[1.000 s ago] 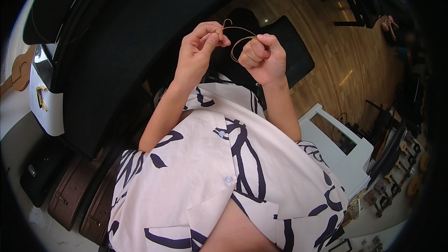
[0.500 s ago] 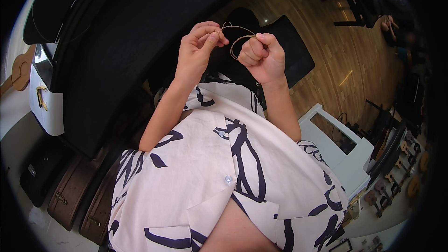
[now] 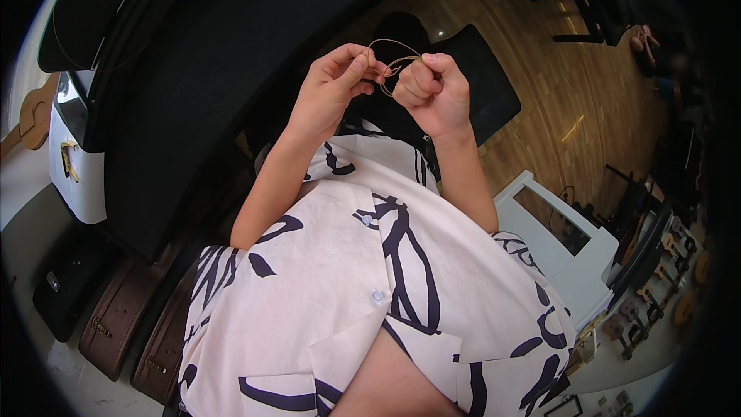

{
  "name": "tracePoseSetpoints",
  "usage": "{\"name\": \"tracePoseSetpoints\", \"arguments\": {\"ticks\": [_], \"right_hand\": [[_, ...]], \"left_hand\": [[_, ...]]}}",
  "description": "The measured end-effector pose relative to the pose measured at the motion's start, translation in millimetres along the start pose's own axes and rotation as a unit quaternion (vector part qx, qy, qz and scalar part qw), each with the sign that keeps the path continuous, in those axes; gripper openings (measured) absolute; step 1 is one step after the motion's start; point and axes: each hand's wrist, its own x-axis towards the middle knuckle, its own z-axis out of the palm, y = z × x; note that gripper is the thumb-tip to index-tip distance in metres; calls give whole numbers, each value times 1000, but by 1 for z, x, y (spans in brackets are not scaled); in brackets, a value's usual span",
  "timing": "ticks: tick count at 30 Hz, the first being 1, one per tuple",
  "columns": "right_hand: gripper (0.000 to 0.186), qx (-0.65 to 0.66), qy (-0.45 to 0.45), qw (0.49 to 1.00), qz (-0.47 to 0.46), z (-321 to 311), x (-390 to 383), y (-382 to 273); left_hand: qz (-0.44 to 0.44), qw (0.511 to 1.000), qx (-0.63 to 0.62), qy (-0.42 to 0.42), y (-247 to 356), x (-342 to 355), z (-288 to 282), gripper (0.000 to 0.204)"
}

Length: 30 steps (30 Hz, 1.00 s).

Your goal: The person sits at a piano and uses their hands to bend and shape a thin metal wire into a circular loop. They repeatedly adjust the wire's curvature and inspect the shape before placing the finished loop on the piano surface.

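Observation:
My left hand (image 3: 337, 83) and my right hand (image 3: 432, 93) are raised close together in front of my chest. Between them runs a thin coiled wire (image 3: 391, 52), bronze-coloured, looping upward above the fingers. The left hand pinches one part of the loop between thumb and fingertips. The right hand is a closed fist around the other part, thumb on top. Both hands hover over a large black case (image 3: 193, 69) and a dark stool seat (image 3: 478, 85).
A white case with a gold latch (image 3: 73, 162) stands at the left. Brown instrument cases (image 3: 127, 316) lie on the floor below it. A white rack (image 3: 563, 239) sits at the right on the wooden floor (image 3: 587, 116), with small instruments (image 3: 656, 286) hung beyond.
The hands have barely moved; the wire loop has shifted slightly between the fingers.

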Motion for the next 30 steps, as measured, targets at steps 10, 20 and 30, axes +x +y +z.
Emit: {"name": "tracePoseSetpoints", "arguments": {"ticks": [10, 20, 30], "right_hand": [[49, -46, 55, 997, -33, 4, -1, 7], [49, -139, 87, 984, -77, 11, -3, 8], [48, -173, 105, 974, -105, 12, -3, 15]], "left_hand": [[-75, 988, -105, -85, 2, -1, 5, 18], [-48, 997, 17, -51, 6, -2, 9, 32], [-74, 997, 17, -26, 4, -3, 9, 39]]}}
